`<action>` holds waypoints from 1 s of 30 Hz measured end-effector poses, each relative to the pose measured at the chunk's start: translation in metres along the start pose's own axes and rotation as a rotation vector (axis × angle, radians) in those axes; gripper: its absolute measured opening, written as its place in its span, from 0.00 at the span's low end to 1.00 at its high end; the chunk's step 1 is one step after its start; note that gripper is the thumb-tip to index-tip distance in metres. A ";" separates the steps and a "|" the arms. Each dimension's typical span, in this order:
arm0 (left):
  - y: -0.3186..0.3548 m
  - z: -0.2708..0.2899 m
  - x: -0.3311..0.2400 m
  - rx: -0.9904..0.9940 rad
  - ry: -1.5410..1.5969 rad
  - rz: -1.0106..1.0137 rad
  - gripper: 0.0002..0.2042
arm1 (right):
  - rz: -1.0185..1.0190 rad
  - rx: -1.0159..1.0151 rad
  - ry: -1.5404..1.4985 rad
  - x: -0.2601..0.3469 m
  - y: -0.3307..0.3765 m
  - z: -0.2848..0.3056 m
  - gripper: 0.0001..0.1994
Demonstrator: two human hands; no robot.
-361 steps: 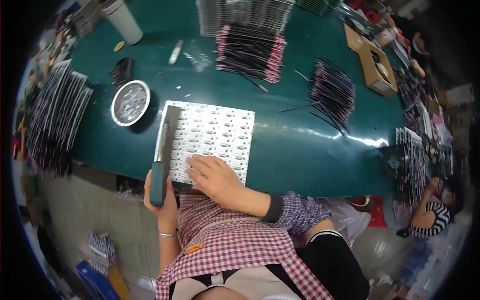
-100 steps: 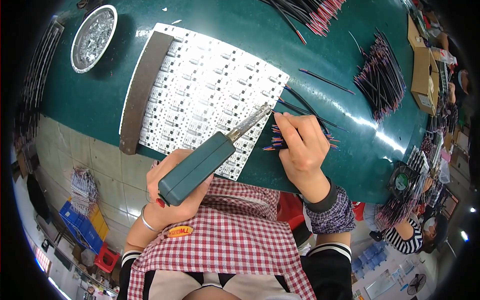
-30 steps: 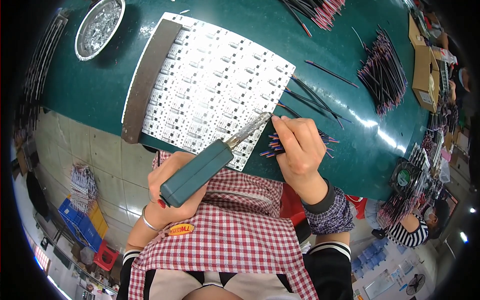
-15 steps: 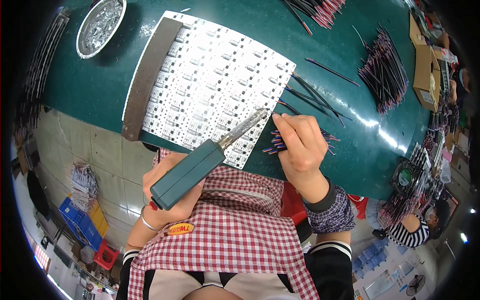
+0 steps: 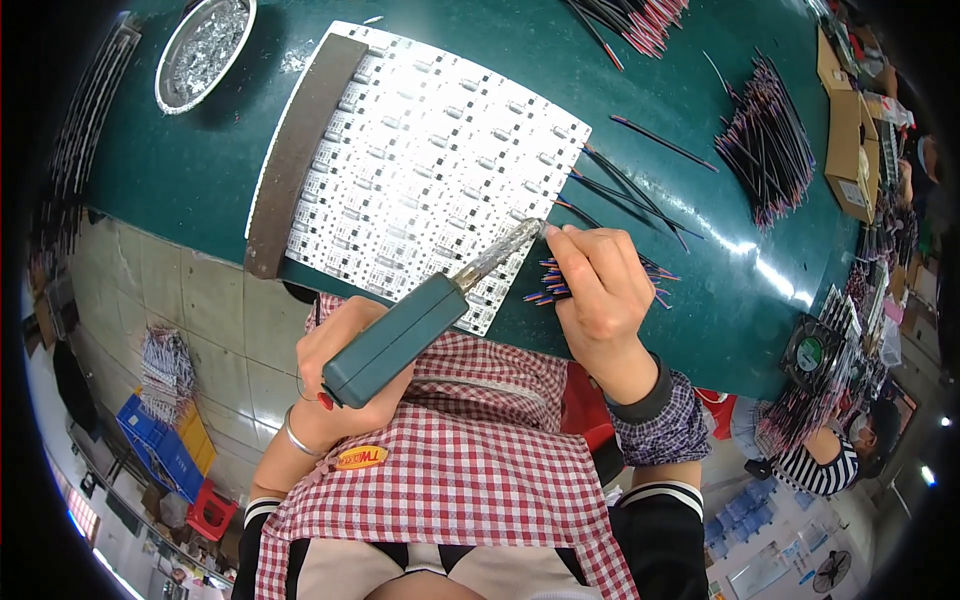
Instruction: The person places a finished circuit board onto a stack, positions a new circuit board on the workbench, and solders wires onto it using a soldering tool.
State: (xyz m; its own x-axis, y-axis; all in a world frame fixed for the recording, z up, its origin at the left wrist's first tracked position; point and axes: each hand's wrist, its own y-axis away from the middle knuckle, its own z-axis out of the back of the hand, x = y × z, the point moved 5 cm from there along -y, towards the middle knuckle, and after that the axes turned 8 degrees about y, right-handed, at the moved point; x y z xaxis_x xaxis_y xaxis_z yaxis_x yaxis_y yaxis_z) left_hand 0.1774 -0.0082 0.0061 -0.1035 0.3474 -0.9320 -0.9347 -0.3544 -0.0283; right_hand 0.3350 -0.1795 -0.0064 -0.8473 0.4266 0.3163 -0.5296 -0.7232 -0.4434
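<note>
Left hand (image 5: pixel 343 325) clamped round the green soldering iron (image 5: pixel 398 338), tip (image 5: pixel 513 245) right at the circuit sheet (image 5: pixel 420 165)'s right edge, and there the right hand (image 5: pixel 605 300) pinches what seems a barely visible wire, best held dead steady!

I am looking into an electronics assembly workshop. I can tell from the long green worktable (image 5: pixel 200 165), the white panel of circuit boards (image 5: pixel 430 150), the soldering iron (image 5: pixel 410 328) and the heap of wires (image 5: pixel 767 150). I also see a co-worker (image 5: pixel 822 468) in stripes at right, and blue and yellow crates (image 5: pixel 165 445) on the tiled floor (image 5: pixel 222 300).
</note>
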 end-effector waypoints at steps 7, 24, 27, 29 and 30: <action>0.001 0.001 -0.001 -0.073 0.009 -0.077 0.11 | -0.011 0.023 0.002 0.001 -0.001 0.001 0.26; 0.006 0.001 0.001 -0.007 0.030 -0.035 0.12 | 0.011 -0.026 -0.007 -0.005 0.001 -0.001 0.19; 0.010 0.002 0.005 0.036 -0.022 -0.067 0.12 | 0.025 -0.027 0.008 -0.004 0.001 -0.001 0.18; 0.009 0.003 0.002 0.030 -0.017 -0.057 0.12 | 0.032 -0.025 0.018 -0.003 0.001 -0.001 0.17; 0.009 0.003 0.001 0.023 -0.013 -0.048 0.11 | 0.036 -0.025 0.021 -0.003 0.001 -0.002 0.17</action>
State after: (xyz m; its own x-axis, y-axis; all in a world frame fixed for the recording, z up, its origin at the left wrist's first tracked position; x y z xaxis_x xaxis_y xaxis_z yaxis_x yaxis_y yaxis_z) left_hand 0.1680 -0.0081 0.0057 -0.0625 0.3750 -0.9249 -0.9463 -0.3168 -0.0646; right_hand 0.3373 -0.1805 -0.0089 -0.8665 0.4118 0.2820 -0.4990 -0.7246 -0.4753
